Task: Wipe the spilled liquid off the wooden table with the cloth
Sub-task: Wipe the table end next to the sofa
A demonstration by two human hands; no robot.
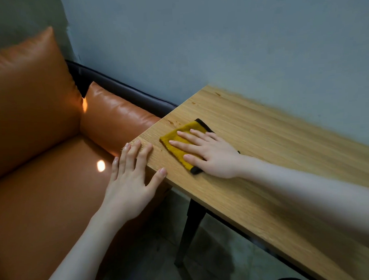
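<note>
Head view is showing me leaning over the left end of the table point(264, 149), where I am pressing my right hand point(209, 153) flat on the cloth point(179, 144), fingers straight and spread, palm down, not gripping anything. My left hand point(130, 180) is lying open too, fingertips resting on the table's near-left corner and its front edge, steadying me. The cloth is sitting near the left edge, and small wet spots point(172, 122) are glistening just beyond it toward the far-left corner, with a few more specks point(216, 94) showing by the back edge against the wall point(238, 42). I am judging the wiping as partly done, since those drops are lying outside the cloth. Going on from here, I am risking pushing liquid over the left edge onto the sofa point(53, 156), which is standing right against it, if I sweep that way. A flat palm with no grip could also be letting the cloth bunch or slide out from under my fingers. The cloth is looking like a thick, fuzzy, mustard-yellow rectangle with a black border, soft and absorbent. The table is looking like smooth, pale wood with straight grain and sharp edges, on dark legs. The sofa is looking like glossy orange leather, puffy and slick.
</note>
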